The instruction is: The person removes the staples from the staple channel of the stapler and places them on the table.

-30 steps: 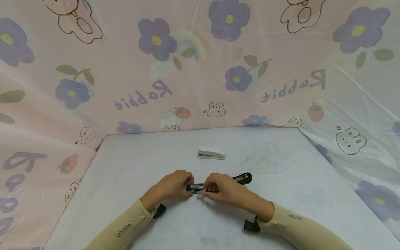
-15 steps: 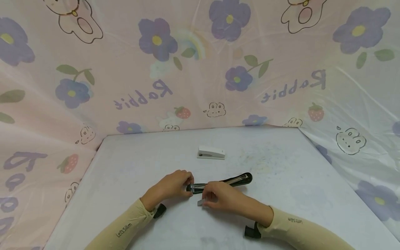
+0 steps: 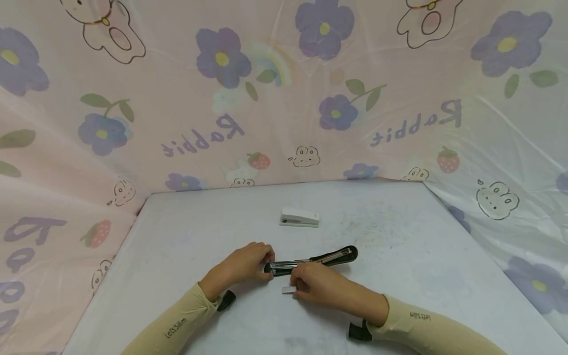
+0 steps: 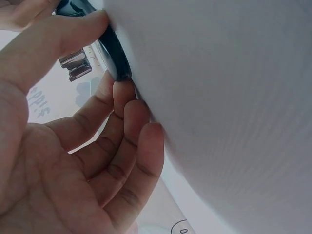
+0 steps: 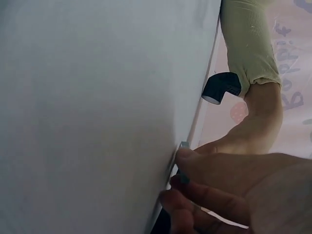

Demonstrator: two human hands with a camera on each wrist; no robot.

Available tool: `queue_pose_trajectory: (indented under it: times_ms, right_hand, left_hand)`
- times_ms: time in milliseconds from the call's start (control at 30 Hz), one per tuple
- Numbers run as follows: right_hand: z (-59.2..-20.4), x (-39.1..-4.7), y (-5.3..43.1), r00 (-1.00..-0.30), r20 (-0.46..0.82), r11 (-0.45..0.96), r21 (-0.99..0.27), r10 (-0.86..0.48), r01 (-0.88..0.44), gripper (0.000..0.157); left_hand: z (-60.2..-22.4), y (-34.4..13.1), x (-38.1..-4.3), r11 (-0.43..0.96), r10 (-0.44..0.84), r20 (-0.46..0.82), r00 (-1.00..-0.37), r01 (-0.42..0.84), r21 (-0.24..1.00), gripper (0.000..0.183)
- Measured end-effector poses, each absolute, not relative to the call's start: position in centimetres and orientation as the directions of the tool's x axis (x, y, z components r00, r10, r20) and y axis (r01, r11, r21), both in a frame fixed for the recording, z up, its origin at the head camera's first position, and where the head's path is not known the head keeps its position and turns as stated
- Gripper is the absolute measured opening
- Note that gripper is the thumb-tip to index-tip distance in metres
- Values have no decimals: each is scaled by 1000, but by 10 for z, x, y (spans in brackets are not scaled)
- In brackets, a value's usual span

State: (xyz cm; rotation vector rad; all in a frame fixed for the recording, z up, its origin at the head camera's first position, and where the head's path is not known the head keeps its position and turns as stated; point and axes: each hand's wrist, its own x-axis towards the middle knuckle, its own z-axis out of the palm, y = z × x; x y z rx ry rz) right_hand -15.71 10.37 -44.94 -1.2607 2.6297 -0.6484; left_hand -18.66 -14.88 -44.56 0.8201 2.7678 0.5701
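A black stapler lies opened out on the white table, its metal rail showing. My left hand holds the stapler's left end between thumb and fingertips; in the left wrist view the thumb rests on one side of the black end with fingertips at its tip. Just in front of the stapler, my right hand pinches a small grey strip of staples close to the tabletop. In the right wrist view one end of the strip sticks out past the thumb; the fingers hide the rest.
Behind the black stapler stands a white stapler. A patterned cloth hangs behind and beside the white table. Black wrist cameras sit under both sleeves.
The right hand has drawn the staple strip away from the black stapler, toward the front of the table, uncovering more of the rail. My left hand has stayed in place.
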Motion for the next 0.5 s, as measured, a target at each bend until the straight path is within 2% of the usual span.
queue_pose_trajectory:
  times_ms: [333, 500]
  right_hand:
    - [-451, -155, 104, -634, 40, 560, -428, -773, -710, 17]
    - [-440, -155, 107, -635, 43, 553, -450, -771, -702, 17]
  left_hand:
    - [-447, -149, -186, 766, 567, -88, -819, 486, 421, 32]
    - [-444, -153, -188, 740, 587, -88, -805, 489, 461, 34]
